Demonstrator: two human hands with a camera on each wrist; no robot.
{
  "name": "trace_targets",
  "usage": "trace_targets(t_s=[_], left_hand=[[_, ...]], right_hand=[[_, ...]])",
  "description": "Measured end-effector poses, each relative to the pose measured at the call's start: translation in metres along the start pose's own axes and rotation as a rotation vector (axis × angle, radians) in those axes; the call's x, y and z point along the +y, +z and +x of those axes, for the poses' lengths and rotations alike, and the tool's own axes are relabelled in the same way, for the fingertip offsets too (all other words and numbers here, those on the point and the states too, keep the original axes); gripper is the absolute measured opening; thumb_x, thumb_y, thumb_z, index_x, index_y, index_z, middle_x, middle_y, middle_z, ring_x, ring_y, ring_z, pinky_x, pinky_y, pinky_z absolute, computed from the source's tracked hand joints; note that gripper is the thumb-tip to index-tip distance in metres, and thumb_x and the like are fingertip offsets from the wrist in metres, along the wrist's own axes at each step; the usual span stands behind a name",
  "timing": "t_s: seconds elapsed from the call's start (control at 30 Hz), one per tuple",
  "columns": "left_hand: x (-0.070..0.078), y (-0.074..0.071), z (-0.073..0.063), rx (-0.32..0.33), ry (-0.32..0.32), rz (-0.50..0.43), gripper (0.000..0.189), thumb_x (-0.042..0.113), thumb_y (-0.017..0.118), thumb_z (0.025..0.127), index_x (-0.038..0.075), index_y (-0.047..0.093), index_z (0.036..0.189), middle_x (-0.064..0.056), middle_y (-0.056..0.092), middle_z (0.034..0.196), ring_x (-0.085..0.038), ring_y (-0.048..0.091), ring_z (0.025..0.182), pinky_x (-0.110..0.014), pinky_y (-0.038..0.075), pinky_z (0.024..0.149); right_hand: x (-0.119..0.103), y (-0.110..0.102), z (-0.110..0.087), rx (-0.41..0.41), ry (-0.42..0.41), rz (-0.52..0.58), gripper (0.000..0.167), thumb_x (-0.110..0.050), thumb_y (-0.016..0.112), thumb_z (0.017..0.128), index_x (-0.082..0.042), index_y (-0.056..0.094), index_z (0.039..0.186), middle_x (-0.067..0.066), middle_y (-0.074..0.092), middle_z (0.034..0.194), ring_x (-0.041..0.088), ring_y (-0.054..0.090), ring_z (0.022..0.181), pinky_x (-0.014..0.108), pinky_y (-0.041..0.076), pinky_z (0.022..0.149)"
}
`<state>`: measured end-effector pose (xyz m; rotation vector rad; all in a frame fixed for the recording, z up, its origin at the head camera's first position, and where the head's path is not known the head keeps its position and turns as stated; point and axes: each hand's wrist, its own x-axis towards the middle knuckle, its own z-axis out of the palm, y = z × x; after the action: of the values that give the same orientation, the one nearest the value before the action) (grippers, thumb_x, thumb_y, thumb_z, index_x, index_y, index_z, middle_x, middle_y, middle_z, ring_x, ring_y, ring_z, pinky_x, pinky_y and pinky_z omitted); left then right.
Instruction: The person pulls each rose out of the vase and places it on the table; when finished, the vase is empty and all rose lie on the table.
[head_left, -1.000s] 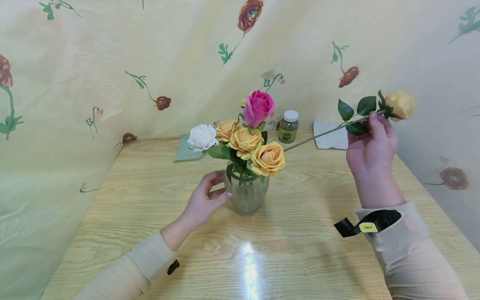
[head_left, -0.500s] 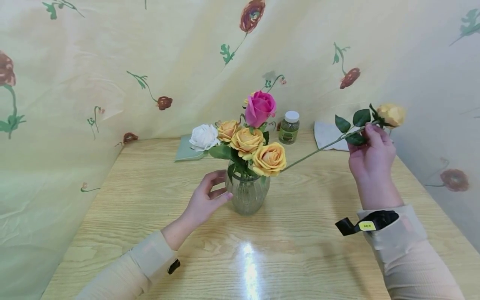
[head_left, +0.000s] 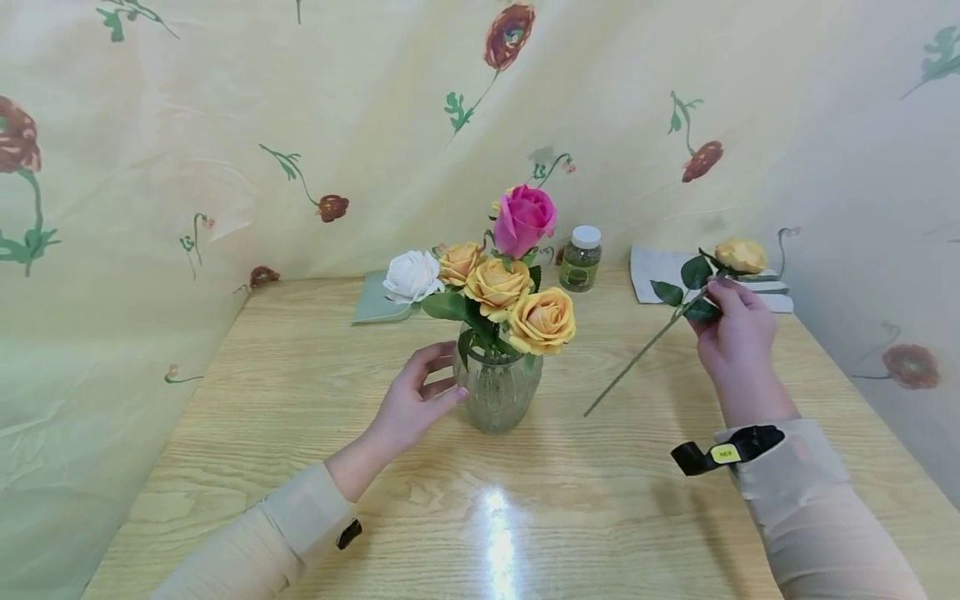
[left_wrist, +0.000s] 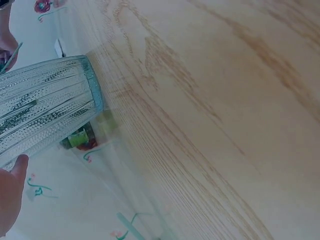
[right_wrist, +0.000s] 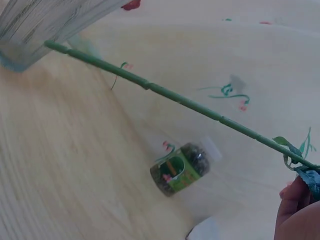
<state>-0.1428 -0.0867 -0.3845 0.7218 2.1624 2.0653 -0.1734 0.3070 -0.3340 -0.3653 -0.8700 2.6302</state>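
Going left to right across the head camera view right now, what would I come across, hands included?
Left hand, glass vase, white-capped jar, then the right hand holding a yellow rose.

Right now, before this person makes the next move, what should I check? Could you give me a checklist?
1. Glass vase standing upright: ok.
2. Left hand holding the vase: ok, curled at its side.
3. Right hand holding the loose yellow rose: ok, below the bloom.
4. Stem tip above the vase: not ok, off to its right.
5. Room for another stem: cannot tell, flowers crowd the top.
6. Jar capped: ok.
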Motion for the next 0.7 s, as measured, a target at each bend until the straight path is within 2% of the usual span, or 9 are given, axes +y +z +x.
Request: trace_targets(t_s=[0.2,0.4,0.53,0.7], left_hand=[[0.000,0.000,0.000,-0.003,0.004,-0.009,0.056,-0.004,0.064,0.084,0.005,0.040,0.135,-0.013,0.043,0.136,-0.030,0.043,0.123,-0.051,0.041,0.100],[0.001,0.000,-0.001,-0.003,-0.006,-0.011,0.056,-0.003,0.064,0.085,0.005,0.041,0.135,-0.012,0.043,0.136,-0.029,0.043,0.124,-0.049,0.042,0.101],[0.001,0.000,0.000,0.000,-0.007,0.001,0.056,-0.003,0.064,0.085,0.005,0.041,0.135,-0.012,0.043,0.136,-0.029,0.043,0.123,-0.042,0.044,0.100],[0.002,0.000,0.000,0.004,-0.006,0.017,0.055,-0.003,0.065,0.085,0.005,0.042,0.135,-0.011,0.043,0.136,-0.028,0.044,0.123,-0.038,0.046,0.099]], right_hand=[[0.004,-0.011,0.003,0.082,-0.017,-0.164,0.015,0.004,0.067,0.083,0.000,0.064,0.097,0.005,0.056,0.103,0.013,0.061,0.069,0.025,0.054,0.048],[0.011,-0.019,0.009,0.104,-0.073,-0.285,0.009,0.005,0.067,0.082,-0.001,0.066,0.089,0.004,0.060,0.092,0.010,0.060,0.065,0.022,0.053,0.045],[0.014,-0.024,0.012,0.098,-0.094,-0.404,0.008,0.003,0.067,0.083,-0.004,0.069,0.086,0.002,0.060,0.085,0.008,0.058,0.062,0.019,0.052,0.043],[0.014,-0.032,0.014,0.064,-0.095,-0.554,0.010,-0.001,0.065,0.085,-0.010,0.069,0.084,-0.001,0.060,0.088,0.005,0.059,0.070,0.017,0.053,0.049]])
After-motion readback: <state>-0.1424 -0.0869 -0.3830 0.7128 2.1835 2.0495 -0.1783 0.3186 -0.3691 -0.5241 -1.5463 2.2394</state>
